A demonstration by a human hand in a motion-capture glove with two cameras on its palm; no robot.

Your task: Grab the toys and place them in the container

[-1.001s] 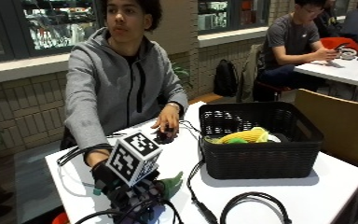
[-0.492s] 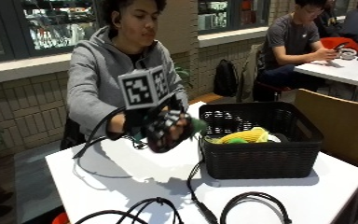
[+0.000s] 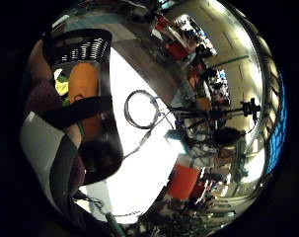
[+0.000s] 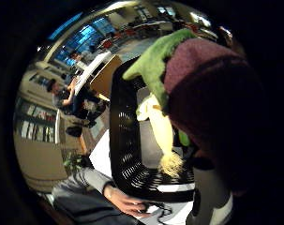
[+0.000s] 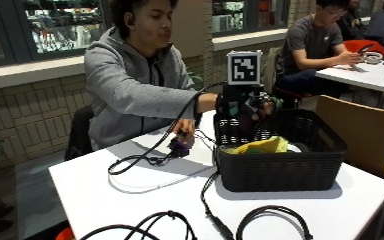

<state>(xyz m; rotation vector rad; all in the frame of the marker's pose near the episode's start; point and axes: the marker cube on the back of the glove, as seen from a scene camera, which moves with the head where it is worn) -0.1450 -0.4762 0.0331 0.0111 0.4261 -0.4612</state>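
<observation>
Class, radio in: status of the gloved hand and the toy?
Gloved right hand grips purple-and-green toy above black plastic basket. Yellow toy already inside. Nothing blocking.

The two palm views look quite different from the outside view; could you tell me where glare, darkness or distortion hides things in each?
Little finger side palm view: the white table glares bright, while the basket curves along the rim. Thumb side palm view: the purple toy looms large and dim, and the basket's walls bend. Outside view: evenly lit; the gloved right hand over the basket is dark, with little detail.
</observation>
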